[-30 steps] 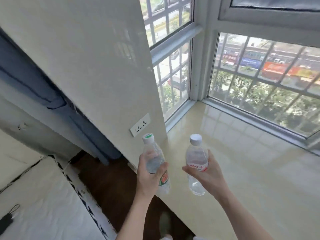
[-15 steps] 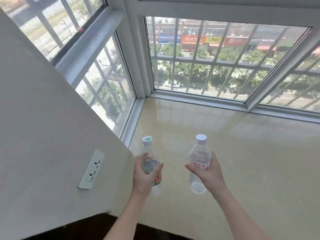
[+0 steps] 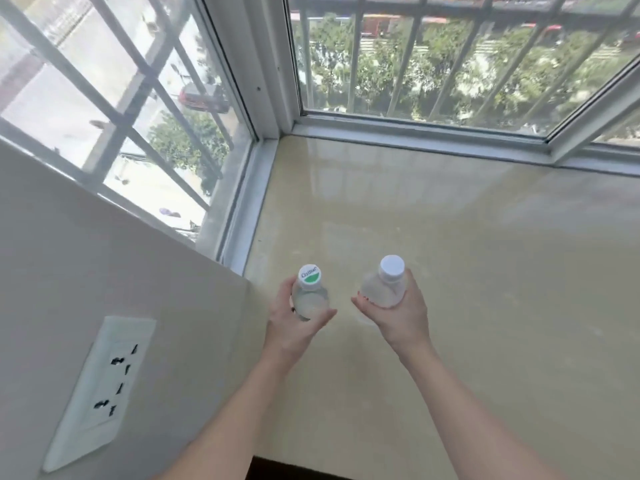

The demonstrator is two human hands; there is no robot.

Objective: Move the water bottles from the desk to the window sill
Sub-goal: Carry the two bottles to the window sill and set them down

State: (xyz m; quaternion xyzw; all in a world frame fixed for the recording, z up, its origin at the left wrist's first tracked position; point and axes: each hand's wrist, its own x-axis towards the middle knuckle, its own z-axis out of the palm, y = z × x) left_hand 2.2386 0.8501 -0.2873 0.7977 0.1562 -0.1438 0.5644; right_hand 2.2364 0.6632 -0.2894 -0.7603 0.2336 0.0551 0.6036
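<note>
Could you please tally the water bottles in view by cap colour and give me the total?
Green-and-white-capped bottle: 1, gripped by the left hand
White-capped bottle: 1, gripped by the right hand
Total: 2

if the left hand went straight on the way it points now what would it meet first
Nothing stands in its way as far as the view shows. The left hand, gripping the green-capped bottle, points across the window sill toward the front window frame; depth is unclear.
</note>
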